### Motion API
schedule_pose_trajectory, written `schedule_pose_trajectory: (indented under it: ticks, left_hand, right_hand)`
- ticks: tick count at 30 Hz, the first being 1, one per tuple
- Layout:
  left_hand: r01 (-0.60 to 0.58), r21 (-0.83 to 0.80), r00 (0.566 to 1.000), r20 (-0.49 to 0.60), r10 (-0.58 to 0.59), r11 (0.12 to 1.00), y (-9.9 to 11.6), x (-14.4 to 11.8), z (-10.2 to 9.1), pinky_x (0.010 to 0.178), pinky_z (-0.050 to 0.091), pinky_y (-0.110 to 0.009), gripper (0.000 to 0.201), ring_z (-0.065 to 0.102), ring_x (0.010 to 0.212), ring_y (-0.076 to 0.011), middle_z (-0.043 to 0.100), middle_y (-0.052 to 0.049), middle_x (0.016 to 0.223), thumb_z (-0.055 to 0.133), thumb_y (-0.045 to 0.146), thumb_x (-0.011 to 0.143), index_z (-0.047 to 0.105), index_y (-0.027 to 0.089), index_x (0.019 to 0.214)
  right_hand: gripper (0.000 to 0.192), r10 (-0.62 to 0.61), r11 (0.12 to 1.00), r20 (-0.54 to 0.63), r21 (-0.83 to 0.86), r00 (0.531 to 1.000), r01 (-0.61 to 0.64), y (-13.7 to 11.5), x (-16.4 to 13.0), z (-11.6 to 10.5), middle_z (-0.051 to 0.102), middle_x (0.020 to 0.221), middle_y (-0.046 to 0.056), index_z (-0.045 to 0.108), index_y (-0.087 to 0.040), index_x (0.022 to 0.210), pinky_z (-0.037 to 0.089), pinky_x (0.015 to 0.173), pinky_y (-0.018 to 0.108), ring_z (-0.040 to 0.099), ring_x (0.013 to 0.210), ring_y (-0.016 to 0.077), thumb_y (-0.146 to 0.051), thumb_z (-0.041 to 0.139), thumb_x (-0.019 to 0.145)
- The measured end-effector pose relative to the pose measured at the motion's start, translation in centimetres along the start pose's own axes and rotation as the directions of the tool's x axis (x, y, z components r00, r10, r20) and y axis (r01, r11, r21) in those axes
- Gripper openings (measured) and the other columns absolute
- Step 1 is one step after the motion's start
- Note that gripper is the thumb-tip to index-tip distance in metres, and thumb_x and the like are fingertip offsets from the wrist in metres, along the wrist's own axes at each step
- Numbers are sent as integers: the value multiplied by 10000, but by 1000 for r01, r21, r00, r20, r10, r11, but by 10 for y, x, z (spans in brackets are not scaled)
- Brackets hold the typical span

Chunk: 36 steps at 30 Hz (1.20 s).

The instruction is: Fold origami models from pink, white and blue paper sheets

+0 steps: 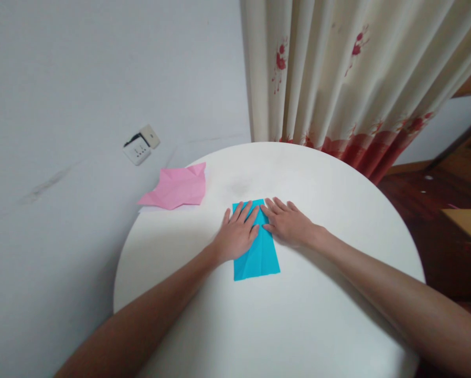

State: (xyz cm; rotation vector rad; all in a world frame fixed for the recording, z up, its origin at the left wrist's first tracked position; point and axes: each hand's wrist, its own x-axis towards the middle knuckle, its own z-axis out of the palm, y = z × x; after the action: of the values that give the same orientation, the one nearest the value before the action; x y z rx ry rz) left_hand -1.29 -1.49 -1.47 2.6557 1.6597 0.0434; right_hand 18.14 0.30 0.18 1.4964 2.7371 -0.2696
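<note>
A blue sheet of paper, a folded-looking rectangle with faint crease lines, lies on the white round table. Across its upper left part my left hand rests flat, fingers spread and pointing away from me. My right hand lies at the paper's right edge, its fingers extended, with the index fingertip and thumb touching the blue sheet and the other fingers over the tabletop. Part of the paper's upper half is hidden under the hands.
A creased pink sheet of paper lies at the table's far left edge, partly overhanging it. The white table stands against a wall with a socket. A cream and red curtain hangs behind; a wooden piece of furniture is at right.
</note>
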Motion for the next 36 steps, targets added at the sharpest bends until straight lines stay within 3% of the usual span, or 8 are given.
schedule_pose_trajectory:
  ticks: [8,13,16,20,25,31,36]
  left_hand:
    - [-5,8,1000,-2,5,1000,-2,1,2,1170,197,-600,563,134,1499,-315,158,-62,1631,254,414,1022,230,220,1550]
    - [-13,5,1000,-23,13,1000,-3,1,5,1166,210,-595,563,136,1498,-316,167,-65,1630,268,412,1019,229,229,1550]
    - [-14,7,1000,-27,14,1000,-3,1,6,1165,209,-599,559,144,1496,-316,172,-66,1629,268,408,1019,237,226,1547]
    - [-15,15,1000,-20,15,1000,-3,1,5,1164,203,-609,555,146,1496,-316,164,-62,1630,259,402,1022,239,223,1547]
    - [-17,15,1000,-25,17,1000,-2,1,4,1160,211,-614,554,154,1494,-319,177,-72,1626,275,398,1020,251,218,1543]
    - [-15,17,1000,-27,16,1000,-2,1,5,1158,217,-613,551,166,1492,-319,189,-71,1623,286,396,1019,258,224,1541]
    - [-16,26,999,-28,17,1000,-2,1,5,1158,220,-613,550,169,1491,-318,193,-75,1621,285,391,1020,268,210,1538]
  right_hand:
    - [1061,-71,992,281,122,957,38,-3,-27,-20,-40,1616,154,76,-126,1570,82,1179,615,-61,1480,366,-634,594,796]
    - [1192,-92,986,303,158,948,45,-7,-36,-27,-12,1616,168,104,-142,1572,74,1183,611,-58,1468,394,-570,753,669]
    - [1151,-85,992,326,119,942,49,-9,-37,-27,-34,1613,168,91,-116,1569,101,1186,601,-59,1474,379,-573,717,718]
    - [871,-56,995,230,89,972,36,-8,-30,-16,25,1621,149,122,-107,1568,139,1176,615,-7,1487,362,-559,472,910]
    - [648,7,998,28,64,1000,-9,-1,-9,5,118,1630,80,176,-172,1568,134,1182,604,72,1498,322,-468,269,999]
    - [607,53,998,-122,47,991,-48,10,15,19,173,1626,55,229,-183,1556,139,1179,601,115,1502,289,-443,154,1013]
    - [605,72,997,-154,36,985,-67,10,19,19,190,1623,53,242,-175,1552,134,1182,589,133,1500,283,-435,159,1013]
